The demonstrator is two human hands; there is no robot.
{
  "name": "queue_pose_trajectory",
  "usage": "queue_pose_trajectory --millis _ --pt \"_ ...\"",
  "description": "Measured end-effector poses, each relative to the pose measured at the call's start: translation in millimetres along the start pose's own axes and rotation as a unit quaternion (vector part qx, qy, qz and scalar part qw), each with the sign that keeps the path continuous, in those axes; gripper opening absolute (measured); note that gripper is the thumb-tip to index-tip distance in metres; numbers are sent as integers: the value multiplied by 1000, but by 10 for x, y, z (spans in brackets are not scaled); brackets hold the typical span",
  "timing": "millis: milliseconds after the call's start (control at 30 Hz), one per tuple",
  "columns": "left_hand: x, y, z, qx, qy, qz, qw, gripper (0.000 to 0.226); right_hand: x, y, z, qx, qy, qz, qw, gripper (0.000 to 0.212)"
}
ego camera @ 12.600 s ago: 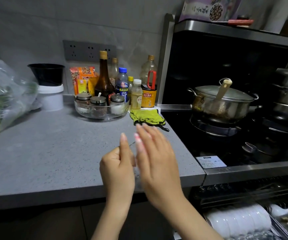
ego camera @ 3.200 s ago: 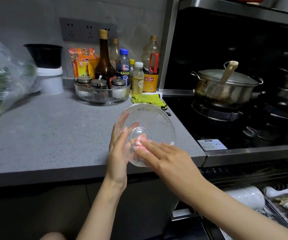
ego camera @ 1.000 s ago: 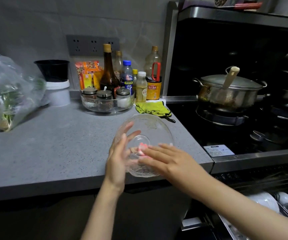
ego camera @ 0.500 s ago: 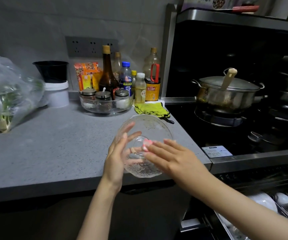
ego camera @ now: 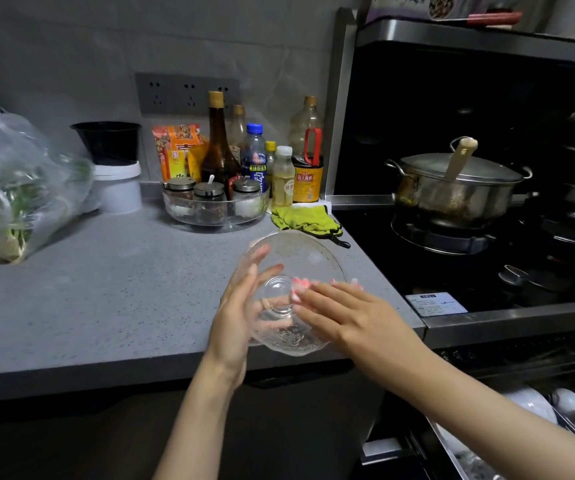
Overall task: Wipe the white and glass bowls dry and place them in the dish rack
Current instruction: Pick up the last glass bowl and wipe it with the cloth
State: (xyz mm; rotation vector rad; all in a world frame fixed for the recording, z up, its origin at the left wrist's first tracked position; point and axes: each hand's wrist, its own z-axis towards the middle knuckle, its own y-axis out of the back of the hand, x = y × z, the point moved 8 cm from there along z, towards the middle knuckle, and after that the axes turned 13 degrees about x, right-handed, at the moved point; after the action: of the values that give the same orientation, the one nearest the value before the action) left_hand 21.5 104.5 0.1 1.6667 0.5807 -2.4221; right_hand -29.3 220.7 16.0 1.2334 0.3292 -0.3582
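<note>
While holding the bowl (ego camera: 300, 258) on edge over the desk (ego camera: 106, 289), pressing it between left hand (ego camera: 234, 317) and right hand (ego camera: 345, 317), both grips flat; likely needing to go down-right to the rack (ego camera: 447, 445), nearer the right hand.

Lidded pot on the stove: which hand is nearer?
Right. The right hand rests on the glass bowl, stove side, apart from the pot; the left hand touches its opposite side, farther off.

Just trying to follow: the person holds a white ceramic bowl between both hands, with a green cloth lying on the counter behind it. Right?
Not quite. The head view shows a clear glass bowl, not white ceramic. The left hand and right hand hold it between them, the green cloth lying on the counter behind it.
</note>
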Motion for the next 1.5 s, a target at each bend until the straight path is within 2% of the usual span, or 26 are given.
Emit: queue_pose_trajectory --millis 100,200,300,333,400,467,567,667,733,800,933,1000,1067,1133,1200,1267,1333,1433,1500 --pt "76 -140 -45 -14 -8 -11 1000 46 117 58 54 -7 -41 85 995 40" --pt "192 -233 -41 -34 -2 -8 999 40 202 93 145 -5 -92 186 978 56" --pt "162 -120 -14 -31 5 -11 999 37 218 62 112 2 -43 214 976 61" --pt "131 -74 -1 -21 7 -10 1000 36 204 43 77 18 -13 188 982 66" --pt "111 -2 8 6 24 -1 1000 43 84 -12 13 61 36 56 996 72" --pt "135 -36 6 51 64 -1 997 47 -112 -20 -14 91 57 -46 993 75" --pt "225 -156 0 106 128 -6 986 46 -259 7 -6 94 68 -109 987 81" --pt "217 -217 36 134 135 3 982 45 -254 2 -7 90 53 -121 987 82" --pt "179 -196 65 121 116 10 986 48 -183 -4 -41 105 37 -71 991 82" --pt "153 -142 82 84 90 21 992 50 -47 -21 -120 116 24 26 993 85" --pt "263 -192 27 39 76 1 996 39 248 -11 -125 150 4 182 972 92" --pt "280 -227 4 25 80 -17 996 40 209 -76 -91 161 -15 171 972 95" --pt "208 -226 17 17 58 -8 998 40 58 -104 -41 169 -80 120 975 95" --pt "136 -198 36 3 37 -15 999 37 2 -113 3 190 -120 63 972 77" --pt "119 -155 29 -19 26 -15 999 37 87 -43 24 143 -111 33 983 52" --pt "140 -134 14 -35 25 -8 999 37 170 83 2 79 -81 119 986 42" --pt "168 -154 2 -32 40 -6 999 37 164 99 23 69 -46 197 977 57" --pt "179 -188 -14 -18 52 -12 998 38 136 5 94 83 -57 145 984 67" --pt "147 -204 -12 -5 48 -5 999 39 103 -64 136 141 -101 153 973 71"
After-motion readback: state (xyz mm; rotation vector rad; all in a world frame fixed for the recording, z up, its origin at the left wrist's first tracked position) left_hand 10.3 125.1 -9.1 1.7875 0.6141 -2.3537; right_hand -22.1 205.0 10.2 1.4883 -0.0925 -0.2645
